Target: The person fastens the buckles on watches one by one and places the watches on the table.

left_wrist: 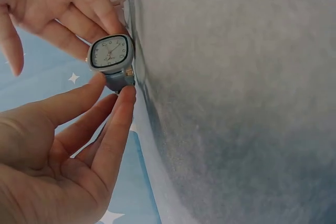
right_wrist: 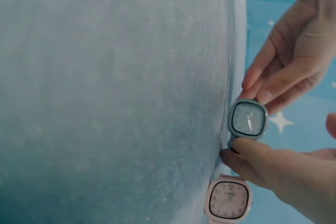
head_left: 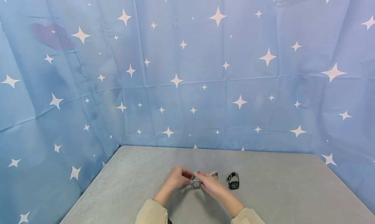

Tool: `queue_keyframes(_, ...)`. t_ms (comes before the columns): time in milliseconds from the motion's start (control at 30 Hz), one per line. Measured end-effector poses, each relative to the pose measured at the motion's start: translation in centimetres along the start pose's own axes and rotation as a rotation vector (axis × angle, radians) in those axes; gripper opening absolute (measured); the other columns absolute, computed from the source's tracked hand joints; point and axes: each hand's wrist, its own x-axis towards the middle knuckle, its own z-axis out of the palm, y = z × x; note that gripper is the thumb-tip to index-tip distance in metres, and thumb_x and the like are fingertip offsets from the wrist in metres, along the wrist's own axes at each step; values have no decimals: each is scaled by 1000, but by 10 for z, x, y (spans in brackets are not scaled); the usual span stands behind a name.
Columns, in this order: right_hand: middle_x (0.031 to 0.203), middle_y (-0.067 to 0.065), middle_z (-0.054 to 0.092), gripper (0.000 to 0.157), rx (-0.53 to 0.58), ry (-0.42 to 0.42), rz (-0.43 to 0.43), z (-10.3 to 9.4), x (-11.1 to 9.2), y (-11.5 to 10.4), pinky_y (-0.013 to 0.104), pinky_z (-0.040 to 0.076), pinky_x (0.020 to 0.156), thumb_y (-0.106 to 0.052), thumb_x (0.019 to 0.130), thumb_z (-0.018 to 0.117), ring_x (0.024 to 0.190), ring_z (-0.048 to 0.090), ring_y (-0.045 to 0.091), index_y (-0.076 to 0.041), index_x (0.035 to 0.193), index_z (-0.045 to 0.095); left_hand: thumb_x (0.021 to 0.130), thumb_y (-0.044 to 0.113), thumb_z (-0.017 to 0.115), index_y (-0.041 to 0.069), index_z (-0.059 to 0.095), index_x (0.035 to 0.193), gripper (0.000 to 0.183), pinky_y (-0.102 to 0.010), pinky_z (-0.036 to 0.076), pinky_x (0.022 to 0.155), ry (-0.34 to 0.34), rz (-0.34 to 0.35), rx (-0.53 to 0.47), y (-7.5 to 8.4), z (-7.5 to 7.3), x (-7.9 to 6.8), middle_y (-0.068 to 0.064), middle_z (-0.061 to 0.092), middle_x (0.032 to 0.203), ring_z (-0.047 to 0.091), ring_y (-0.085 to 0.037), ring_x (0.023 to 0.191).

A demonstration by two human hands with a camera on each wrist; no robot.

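Note:
A grey-green wristwatch (head_left: 196, 184) with a rounded-square dial is between my two hands at the table. My left hand (head_left: 175, 179) pinches it at the strap end, thumb and fingertips meeting by the case, as the left wrist view shows on the watch (left_wrist: 111, 53). From the opposite side my right hand (head_left: 211, 185) pinches the other strap end, with thumb and forefinger close to the case (right_wrist: 248, 119). Parts of the strap are hidden behind the fingers. Just beyond my right hand lies a pink wristwatch (right_wrist: 229, 200), partly covered in the head view.
A black wristwatch (head_left: 233, 184) lies on the grey table (head_left: 278, 191), right of the pink one. Blue curtains (head_left: 205, 97) with white stars hang along the table's back and sides.

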Motion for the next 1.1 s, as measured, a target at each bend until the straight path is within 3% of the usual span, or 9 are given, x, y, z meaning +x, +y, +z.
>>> queue_keyframes(367, 156, 38, 20, 72, -90, 18, 29, 0, -1, -4, 59, 29, 117, -32, 104, 48, 145, 23, 53, 18, 149, 21, 80, -4, 78, -2, 74, 95, 16, -32, 57, 67, -20, -36, 33, -1, 3, 0, -13, 74, 88, 68, -20, 77)
queue_keyframes(733, 156, 38, 23, 75, -112, 57, 30, -8, -5, -8, 61, 30, 116, -34, 102, 52, 143, 28, 53, 15, 151, 21, 78, -4, 78, -2, 72, 92, 16, -30, 54, 67, -11, -22, 51, -4, 1, 4, -11, 73, 86, 66, -18, 77)
queue_keyframes(1100, 153, 34, 33, 65, -68, 144, -99, -22, -13, -12, 55, 37, 113, -33, 103, 51, 138, 40, 49, 12, 148, 33, 80, -1, 75, -2, 72, 97, 17, -36, 55, 75, 27, 16, 52, -3, -2, 4, -13, 74, 93, 69, -26, 87)
